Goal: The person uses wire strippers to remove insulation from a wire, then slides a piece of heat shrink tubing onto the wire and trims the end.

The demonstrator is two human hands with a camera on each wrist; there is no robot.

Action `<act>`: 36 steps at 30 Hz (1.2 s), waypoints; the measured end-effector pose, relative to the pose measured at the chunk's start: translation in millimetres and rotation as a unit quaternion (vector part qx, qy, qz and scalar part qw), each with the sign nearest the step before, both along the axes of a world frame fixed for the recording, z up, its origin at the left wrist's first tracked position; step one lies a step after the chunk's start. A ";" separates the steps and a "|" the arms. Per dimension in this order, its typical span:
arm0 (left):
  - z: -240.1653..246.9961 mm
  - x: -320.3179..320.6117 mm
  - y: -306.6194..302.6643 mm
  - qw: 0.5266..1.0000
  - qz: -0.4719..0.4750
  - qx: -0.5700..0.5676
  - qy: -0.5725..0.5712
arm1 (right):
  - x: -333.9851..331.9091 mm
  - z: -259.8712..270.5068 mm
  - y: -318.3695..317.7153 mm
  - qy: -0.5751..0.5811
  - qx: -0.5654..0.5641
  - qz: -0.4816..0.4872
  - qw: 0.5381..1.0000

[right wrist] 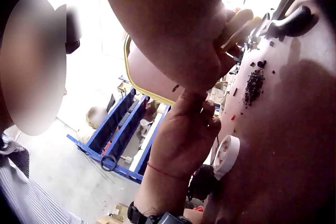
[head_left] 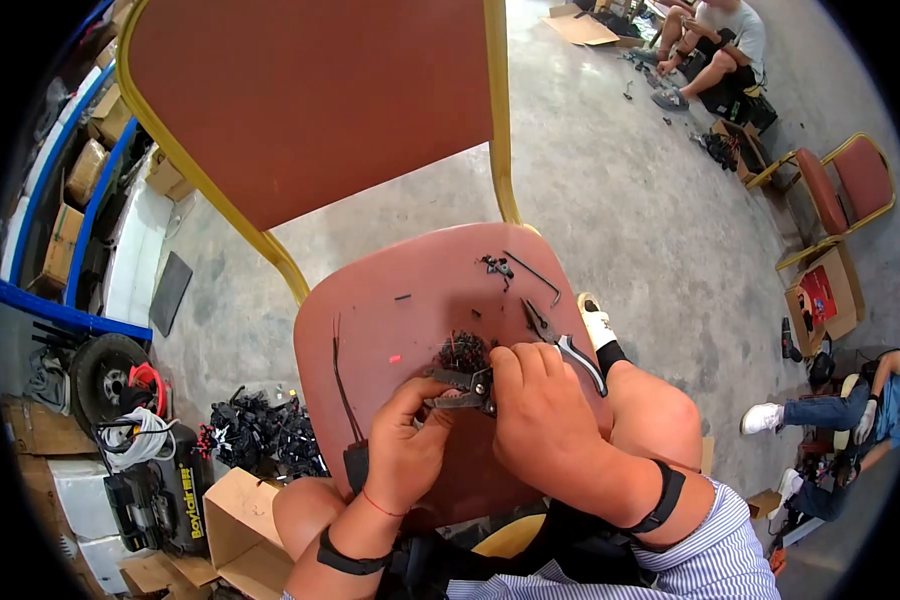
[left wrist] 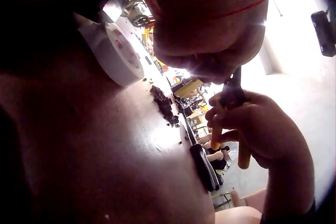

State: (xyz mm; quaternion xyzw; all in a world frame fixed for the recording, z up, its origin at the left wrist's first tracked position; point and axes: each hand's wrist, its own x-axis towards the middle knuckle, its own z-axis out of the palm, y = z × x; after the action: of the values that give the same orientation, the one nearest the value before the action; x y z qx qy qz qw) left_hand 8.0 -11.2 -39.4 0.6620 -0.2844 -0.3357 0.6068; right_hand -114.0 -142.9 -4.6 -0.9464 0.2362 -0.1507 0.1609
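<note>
Grey metal, a narrow piece that looks like two strips (head_left: 455,402), is pinched between the thumb and fingers of my left hand (head_left: 405,450). Taking the dark pile of small parts (head_left: 462,350) as my landmark, this piece is just on my side of it, raised over the chair seat (head_left: 430,270). My right hand (head_left: 545,405) curls round a yellow-handled tool (left wrist: 244,155), its dark head up against my left fingertips. Whether its jaws bite on the metal I can't tell; my fingers hide that. I judge that the left pinch steadies the piece while the right grip gives leverage, and that working low beside the pile lets crumbs fall where they can be seen.

The black-handled pliers (head_left: 565,345) lie right of the pile, probably to be within easy reach of my right hand. Beyond the pile and to its right is a hex key (head_left: 535,278), likely laid out of the working spot; the thin black cables (head_left: 342,385) are well to its left.

My metal piece has its long axis roughly sideways, crossing in front of the pile: one end points left into my pinch, the other right, towards the tool's head. Its exact tilt I can't tell.
</note>
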 end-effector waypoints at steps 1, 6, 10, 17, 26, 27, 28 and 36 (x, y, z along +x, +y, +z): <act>-1.1 0.2 0.1 1.000 0.001 0.001 -0.002 | -0.2 0.4 -0.1 0.000 -0.001 0.001 1.000; 1.2 0.7 -0.4 1.000 0.008 0.005 -0.025 | 0.0 -0.4 0.0 -0.003 -0.005 0.007 1.000; 6.1 2.9 -0.1 0.999 0.009 0.008 -0.045 | 0.6 5.2 0.5 0.036 0.044 0.009 0.998; 7.9 3.9 -0.7 0.997 0.012 -0.002 -0.072 | 1.9 -1.7 0.9 0.014 -0.006 0.007 1.000; 13.0 4.4 -1.7 0.994 0.014 0.007 -0.112 | 2.0 -1.6 -0.6 0.026 -0.026 0.004 0.999; 14.4 4.6 -1.9 0.995 0.012 0.009 -0.096 | 2.0 -1.4 -0.8 0.020 -0.026 0.003 0.999; 16.0 4.6 -1.5 0.997 0.011 0.012 -0.079 | 1.7 -1.1 -0.6 0.015 -0.024 0.003 1.000; 23.2 10.4 3.7 0.985 -0.013 0.039 0.167 | 4.6 0.2 -3.1 -0.028 -0.025 0.001 0.999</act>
State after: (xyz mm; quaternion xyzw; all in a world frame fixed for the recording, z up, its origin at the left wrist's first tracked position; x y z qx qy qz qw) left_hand 18.4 -7.5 -16.2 0.6163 -0.1747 -0.4604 0.6146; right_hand -109.4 -146.1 -4.4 -0.9455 0.2271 -0.1832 0.1443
